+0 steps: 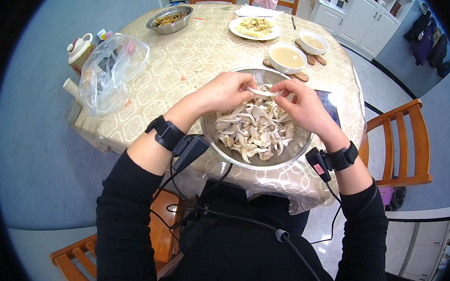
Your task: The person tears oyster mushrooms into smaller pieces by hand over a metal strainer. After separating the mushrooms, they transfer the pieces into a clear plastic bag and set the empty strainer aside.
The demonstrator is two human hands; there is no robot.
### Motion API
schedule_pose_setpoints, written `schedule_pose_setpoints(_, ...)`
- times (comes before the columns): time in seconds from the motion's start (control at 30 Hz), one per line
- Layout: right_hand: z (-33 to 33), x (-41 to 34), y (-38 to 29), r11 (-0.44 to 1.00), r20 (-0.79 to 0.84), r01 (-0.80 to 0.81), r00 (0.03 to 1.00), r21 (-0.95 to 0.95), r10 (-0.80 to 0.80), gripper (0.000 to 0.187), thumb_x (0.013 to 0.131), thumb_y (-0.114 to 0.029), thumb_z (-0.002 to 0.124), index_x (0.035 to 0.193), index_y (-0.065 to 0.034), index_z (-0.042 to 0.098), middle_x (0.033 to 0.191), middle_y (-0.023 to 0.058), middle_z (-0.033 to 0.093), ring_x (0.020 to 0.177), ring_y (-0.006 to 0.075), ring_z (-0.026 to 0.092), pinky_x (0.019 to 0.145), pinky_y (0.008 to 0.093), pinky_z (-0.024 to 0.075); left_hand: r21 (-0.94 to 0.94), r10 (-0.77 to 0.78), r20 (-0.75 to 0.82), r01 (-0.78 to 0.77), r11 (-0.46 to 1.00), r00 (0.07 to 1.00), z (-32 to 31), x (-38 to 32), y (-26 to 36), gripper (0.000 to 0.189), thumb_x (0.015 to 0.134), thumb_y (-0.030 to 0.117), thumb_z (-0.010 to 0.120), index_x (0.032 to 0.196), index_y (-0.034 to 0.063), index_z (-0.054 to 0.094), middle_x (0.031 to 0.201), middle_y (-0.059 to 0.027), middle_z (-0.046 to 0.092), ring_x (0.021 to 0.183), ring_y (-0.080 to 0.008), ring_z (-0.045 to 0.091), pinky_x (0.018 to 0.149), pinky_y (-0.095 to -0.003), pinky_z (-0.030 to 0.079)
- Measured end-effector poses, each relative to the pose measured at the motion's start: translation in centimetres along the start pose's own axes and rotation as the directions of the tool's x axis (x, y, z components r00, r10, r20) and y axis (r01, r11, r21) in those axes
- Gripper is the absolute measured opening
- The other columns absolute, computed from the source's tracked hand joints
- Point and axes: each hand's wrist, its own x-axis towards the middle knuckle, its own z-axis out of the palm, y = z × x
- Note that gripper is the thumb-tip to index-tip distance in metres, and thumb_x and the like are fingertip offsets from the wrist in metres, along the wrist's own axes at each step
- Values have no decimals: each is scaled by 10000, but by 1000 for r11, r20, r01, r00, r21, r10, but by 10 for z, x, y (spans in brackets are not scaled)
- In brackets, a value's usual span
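Note:
My left hand (233, 88) and my right hand (298, 101) pinch a pale strip of oyster mushroom (264, 93) between them, each at one end. Both are above the far half of a perforated metal colander (225, 150). A heap of torn oyster mushrooms (255, 129) lies in the colander, with part of its far side hidden by my hands. The colander rests on the table close to my body. A dark strap with a boxy device is fastened around each wrist.
Two white bowls of cloudy liquid (287, 57) (313, 42) stand beyond the colander to the right. Behind them is a plate of flatbread (255, 27). A metal basin (169, 20), a clear plastic bag (109, 74) and a jug (81, 52) are leftward. A tablet (328, 105) lies by my right hand.

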Motion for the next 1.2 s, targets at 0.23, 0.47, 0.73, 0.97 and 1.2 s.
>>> schedule_pose_setpoints(0.23, 3, 10, -5, 992, 15, -8, 1000, 126, 6, 227, 870, -197, 681, 1018, -25, 671, 888, 80, 679, 724, 132, 593, 689, 274, 497, -340, 62, -66, -81, 937, 996, -11, 2, 9, 190, 896, 175, 641, 1019, 30, 637, 807, 10, 618, 769, -56, 572, 733, -231, 480)
schedule_pose_setpoints(0.47, -1, 6, 3, 988, 362, 47, 932, -149, 10, 638, 723, -310, 808, 1267, -89, 559, 1305, 187, 515, 1205, 305, 485, 1010, 410, 393, -69, -89, 4, 89, 994, 996, -22, 5, -2, 259, 863, 152, 589, 1079, 13, 617, 876, -26, 621, 818, -81, 582, 759, -258, 491)
schedule_pose_setpoints(0.73, 22, -14, -14, 871, 595, 251, 801, -422, 58, 928, 625, -388, 839, 1436, -337, 391, 1522, 191, 231, 1406, 409, 209, 1104, 562, 251, 69, -62, -101, 69, 995, 993, -21, -10, -16, 377, 779, 151, 644, 1116, -11, 589, 963, -175, 676, 931, -292, 656, 829, -377, 515)
schedule_pose_setpoints(0.97, 22, -12, -25, 788, 657, 347, 747, -509, 96, 663, 642, -220, 817, 1254, -296, 574, 1402, 139, 376, 1316, 359, 352, 1051, 485, 364, 544, -184, 252, 18, 839, 950, -4, -21, 0, 590, 695, 198, 761, 1191, -8, 517, 1066, -183, 635, 1039, -325, 594, 939, -392, 439)
schedule_pose_setpoints(1.2, 6, -1, -6, 934, 450, 213, 891, -286, -65, 304, 685, -19, 676, 968, -124, 643, 969, 114, 593, 935, 313, 616, 816, 364, 508, 524, -237, 158, 122, 843, 959, 13, -21, 1, 654, 708, 199, 742, 1257, 7, 443, 947, -178, 658, 907, -347, 636, 824, -396, 503)
